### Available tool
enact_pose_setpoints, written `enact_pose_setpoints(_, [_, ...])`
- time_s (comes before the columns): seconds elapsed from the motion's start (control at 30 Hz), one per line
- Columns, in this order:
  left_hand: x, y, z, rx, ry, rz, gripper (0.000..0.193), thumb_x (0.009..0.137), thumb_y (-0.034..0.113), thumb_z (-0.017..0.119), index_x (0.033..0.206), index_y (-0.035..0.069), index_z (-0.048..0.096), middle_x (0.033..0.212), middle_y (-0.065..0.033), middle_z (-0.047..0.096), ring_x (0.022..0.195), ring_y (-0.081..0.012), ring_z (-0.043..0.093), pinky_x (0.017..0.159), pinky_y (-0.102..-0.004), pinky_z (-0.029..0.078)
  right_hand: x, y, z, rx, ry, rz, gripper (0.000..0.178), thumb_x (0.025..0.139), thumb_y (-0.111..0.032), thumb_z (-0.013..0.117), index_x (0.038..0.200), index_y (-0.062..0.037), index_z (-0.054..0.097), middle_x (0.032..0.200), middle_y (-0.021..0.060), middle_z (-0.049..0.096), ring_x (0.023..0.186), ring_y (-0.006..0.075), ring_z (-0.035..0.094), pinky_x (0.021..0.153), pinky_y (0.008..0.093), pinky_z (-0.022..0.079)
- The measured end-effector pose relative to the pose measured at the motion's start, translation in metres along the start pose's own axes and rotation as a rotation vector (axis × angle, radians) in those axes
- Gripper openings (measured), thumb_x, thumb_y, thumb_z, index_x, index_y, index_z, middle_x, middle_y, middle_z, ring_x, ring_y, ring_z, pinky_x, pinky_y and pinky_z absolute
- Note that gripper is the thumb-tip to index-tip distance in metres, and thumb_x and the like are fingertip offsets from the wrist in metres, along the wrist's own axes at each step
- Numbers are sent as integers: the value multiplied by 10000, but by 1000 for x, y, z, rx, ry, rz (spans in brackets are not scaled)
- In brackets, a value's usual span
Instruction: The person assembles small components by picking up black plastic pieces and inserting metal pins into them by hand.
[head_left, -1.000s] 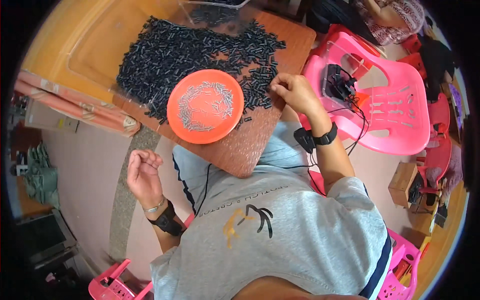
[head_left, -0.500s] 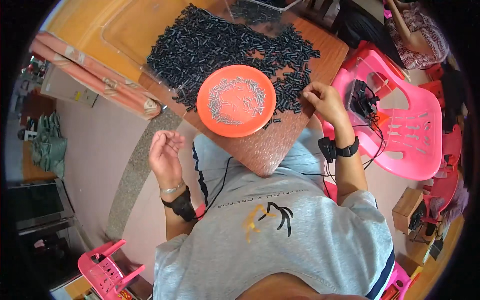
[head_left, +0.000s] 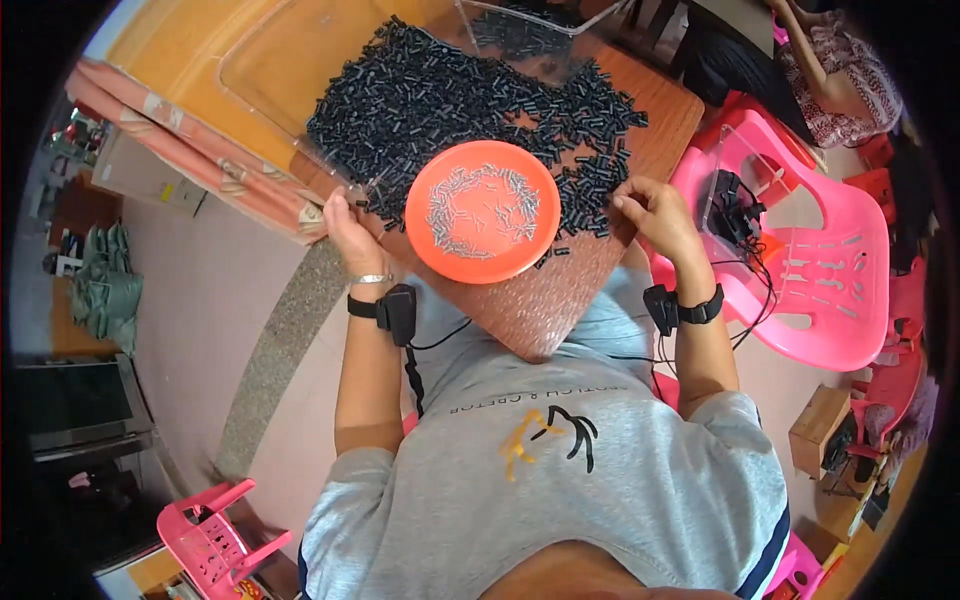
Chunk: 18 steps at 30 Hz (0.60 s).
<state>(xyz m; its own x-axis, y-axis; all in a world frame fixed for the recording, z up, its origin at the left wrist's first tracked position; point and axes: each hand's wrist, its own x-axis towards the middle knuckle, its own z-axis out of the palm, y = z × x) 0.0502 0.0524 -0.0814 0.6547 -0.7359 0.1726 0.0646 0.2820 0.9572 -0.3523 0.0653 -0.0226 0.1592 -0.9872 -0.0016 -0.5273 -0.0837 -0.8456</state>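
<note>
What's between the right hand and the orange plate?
Loose black pieces on the brown table, between the right hand and the orange plate; visible in the head view.

The wearer's hands (head_left: 352,238) (head_left: 660,218) number two, the orange plate (head_left: 490,271) one

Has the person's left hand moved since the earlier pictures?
Yes. Judged against the orange plate, the left hand has moved forward, away from the body: it was well below the plate in view, now beside its lower left.
</note>
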Motion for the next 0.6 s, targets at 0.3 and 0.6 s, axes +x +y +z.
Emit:
enact_pose_setpoints(0.3, [0, -12, 24, -64, -12, 85, 490, 973, 322, 378, 1307, -36, 374, 1207, -112, 463, 1084, -191, 441, 966, -320, 334, 2, -6, -5, -222, 8, -96, 105, 855, -102, 604, 843, -1, 626, 694, 32, 644, 630, 102, 603, 576, 265, 484])
enact_pose_setpoints(0.6, [-14, 5, 29, -172, -24, -21, 538, 972, 321, 383, 1393, 7, 270, 1378, -92, 342, 1264, -189, 308, 1067, -342, 200, 3, 0, -7, -184, 64, -91, 135, 802, -155, 627, 835, -24, 635, 682, 121, 628, 634, 238, 617, 599, 352, 476])
